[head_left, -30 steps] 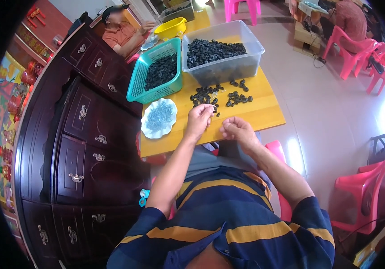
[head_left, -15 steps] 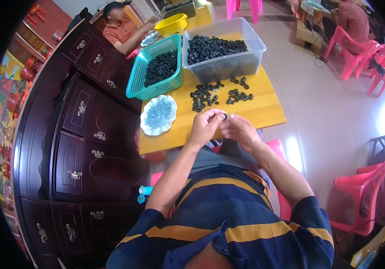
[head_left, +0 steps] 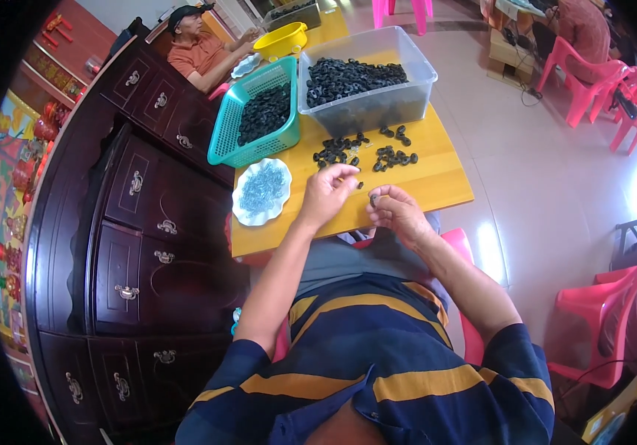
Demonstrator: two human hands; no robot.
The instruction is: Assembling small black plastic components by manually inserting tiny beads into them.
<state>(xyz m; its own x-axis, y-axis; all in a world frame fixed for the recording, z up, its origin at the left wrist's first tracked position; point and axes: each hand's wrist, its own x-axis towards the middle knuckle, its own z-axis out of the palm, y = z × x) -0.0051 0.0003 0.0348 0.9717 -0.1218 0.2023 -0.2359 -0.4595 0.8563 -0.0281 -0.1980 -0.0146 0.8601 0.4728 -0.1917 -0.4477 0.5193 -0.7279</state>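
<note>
Above the near edge of the wooden table, my right hand (head_left: 400,213) pinches a small black ring-like part (head_left: 373,199) between thumb and fingertips. My left hand (head_left: 324,197) is apart from it, its thumb and fingers spread near a loose pile of black parts (head_left: 331,153). One single black piece (head_left: 360,185) lies close to the left thumb; whether they touch is hard to see. Another small group of black parts (head_left: 393,158) sits to the right of the pile. A white wavy-edged plate (head_left: 240,213) with clear bluish small pieces stands left of my left hand.
Behind the piles stand a clear plastic bin (head_left: 416,95) and a green basket (head_left: 222,152), both holding black parts. Farther back are a yellow basin (head_left: 281,41) and a seated person (head_left: 203,55). A dark wooden cabinet (head_left: 163,289) flanks the left side; pink chairs (head_left: 585,74) are at right.
My hands were together at a black part; now they are apart. The left has moved left and slightly forward with its fingers spread, while the right stays nearly in place, holding a black part.
</note>
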